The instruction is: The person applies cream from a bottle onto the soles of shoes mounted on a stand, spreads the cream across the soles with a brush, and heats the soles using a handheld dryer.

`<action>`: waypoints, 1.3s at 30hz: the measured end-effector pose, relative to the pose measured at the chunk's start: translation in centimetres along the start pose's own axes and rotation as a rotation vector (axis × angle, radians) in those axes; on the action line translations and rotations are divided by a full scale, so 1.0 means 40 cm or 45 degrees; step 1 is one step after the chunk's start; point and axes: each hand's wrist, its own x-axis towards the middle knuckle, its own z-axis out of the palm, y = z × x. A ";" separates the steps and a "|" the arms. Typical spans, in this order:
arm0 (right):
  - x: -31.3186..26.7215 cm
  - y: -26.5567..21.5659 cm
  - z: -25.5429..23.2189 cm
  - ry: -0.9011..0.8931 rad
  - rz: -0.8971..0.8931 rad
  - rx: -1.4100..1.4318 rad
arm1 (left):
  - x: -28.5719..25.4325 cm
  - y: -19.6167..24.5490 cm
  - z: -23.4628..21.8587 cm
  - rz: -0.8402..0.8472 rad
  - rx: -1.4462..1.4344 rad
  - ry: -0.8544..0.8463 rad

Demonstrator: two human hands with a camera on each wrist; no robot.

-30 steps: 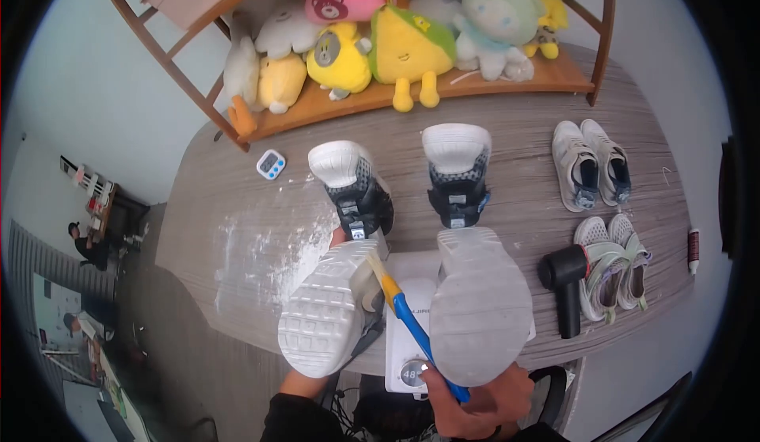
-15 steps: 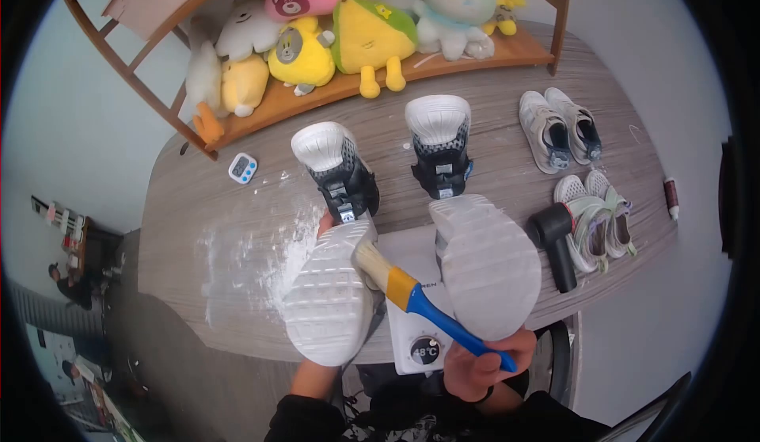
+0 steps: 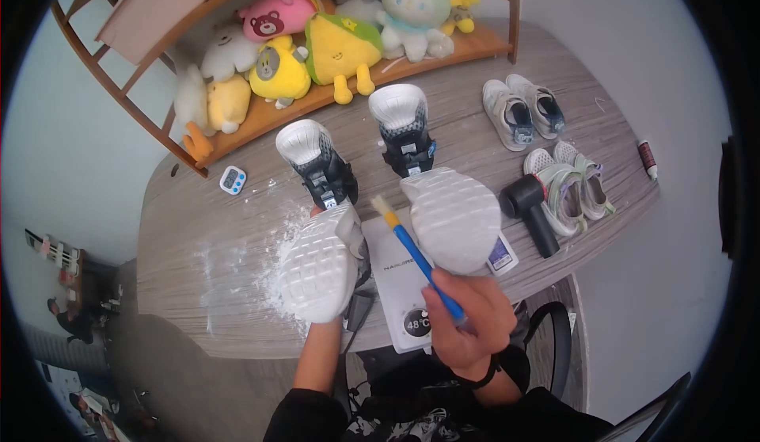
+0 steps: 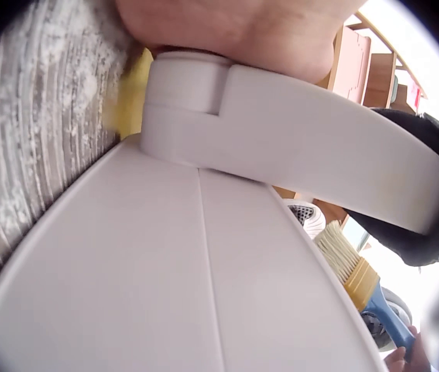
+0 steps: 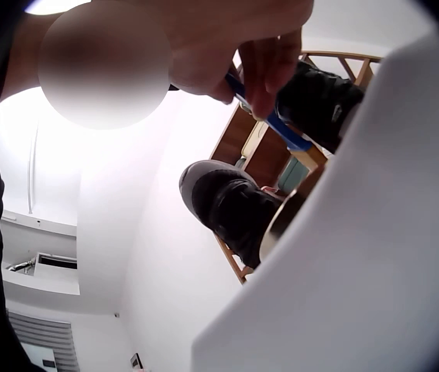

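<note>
Bristles that overlapped the near left shoe (image 3: 321,272) half a second ago now show apart from it in the head view, between it and the near right shoe (image 3: 457,220). More of a card (image 3: 502,253) has come into sight beside the near right shoe.

The right hand (image 3: 475,327) is clamped on the blue handle of the brush (image 3: 418,256), its fingers curled round the lower end, with the bristles pointing away from the person. Most of the left hand (image 4: 235,31) is hidden behind the near left shoe, with a fingertip showing at the far end of the sole; I cannot tell how its fingers lie.

Both near shoes have pale soles facing up, beside a white device (image 3: 396,283) reading 48°C. Beyond them are two dark shoes (image 3: 405,133) with white toes. White residue marks the table (image 3: 214,228) on the left, near a timer (image 3: 233,180). On the right, a black blower (image 3: 532,212) lies beside strappy shoes (image 3: 564,200), with laced shoes (image 3: 508,113) farther back. Plush toys (image 3: 340,50) fill the shelf (image 3: 431,60) behind.
</note>
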 end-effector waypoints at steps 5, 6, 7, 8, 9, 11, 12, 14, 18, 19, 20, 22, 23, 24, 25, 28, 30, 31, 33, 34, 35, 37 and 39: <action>0.000 0.019 0.008 -0.243 0.318 0.135 | 0.005 0.019 0.034 0.040 0.081 -0.018; -0.002 0.019 0.011 -0.239 0.321 0.144 | 0.009 0.017 0.037 0.042 0.094 -0.017; -0.003 0.019 0.014 -0.226 0.372 0.187 | -0.007 0.032 0.024 0.044 0.105 -0.017; -0.005 0.019 0.015 -0.215 0.423 0.232 | -0.022 0.045 0.012 0.045 0.117 -0.014; -0.006 0.018 0.012 -0.213 0.427 0.243 | 0.007 0.057 0.008 0.048 0.131 -0.010; -0.008 0.007 0.012 -0.212 0.453 0.222 | 0.016 0.081 0.009 0.065 0.176 0.004; -0.011 0.004 0.015 -0.205 0.465 0.244 | 0.030 0.083 0.015 0.069 0.203 0.010; -0.014 0.004 0.014 -0.141 0.432 0.301 | 0.001 0.141 -0.006 0.060 0.238 0.013; 0.006 -0.022 -0.010 -0.079 0.330 0.329 | 0.020 0.104 -0.016 -0.002 0.238 -0.025; -0.001 -0.017 -0.005 -0.002 0.323 0.410 | -0.008 0.107 -0.040 -0.015 0.242 -0.038; 0.002 -0.021 -0.014 0.007 0.323 0.397 | -0.008 0.095 -0.038 -0.027 0.246 -0.050; 0.007 -0.030 -0.050 -0.072 0.288 0.400 | -0.006 0.097 -0.048 -0.050 0.250 -0.061; -0.006 -0.025 -0.061 -0.066 0.238 0.380 | -0.013 0.095 -0.054 -0.057 0.250 -0.056; -0.012 -0.028 -0.074 -0.074 0.242 0.381 | -0.028 0.098 -0.069 -0.060 0.252 -0.049; -0.013 -0.036 -0.090 -0.061 0.279 0.422 | -0.050 0.103 -0.088 -0.059 0.255 -0.039; -0.067 -0.070 -0.066 0.189 0.312 0.300 | -0.121 0.120 -0.140 -0.058 0.268 -0.015; -0.084 -0.083 -0.073 0.302 0.363 0.294 | -0.140 0.131 -0.156 -0.061 0.277 -0.015; -0.088 -0.088 -0.085 0.269 0.365 0.293 | -0.145 0.135 -0.158 -0.063 0.281 -0.016; -0.087 -0.061 -0.080 0.297 0.123 0.451 | -0.118 0.119 -0.123 -0.073 0.292 -0.024; -0.081 -0.050 -0.079 0.315 -0.128 0.610 | -0.148 0.130 -0.139 -0.075 0.293 -0.028; -0.075 -0.061 -0.070 0.373 -0.144 0.593 | -0.175 0.143 -0.146 -0.073 0.293 -0.031; -0.079 -0.063 -0.077 0.380 -0.158 0.646 | -0.169 0.133 -0.146 -0.071 0.307 -0.035; -0.082 -0.063 -0.078 0.381 -0.179 0.726 | -0.149 0.137 -0.130 -0.051 0.339 -0.047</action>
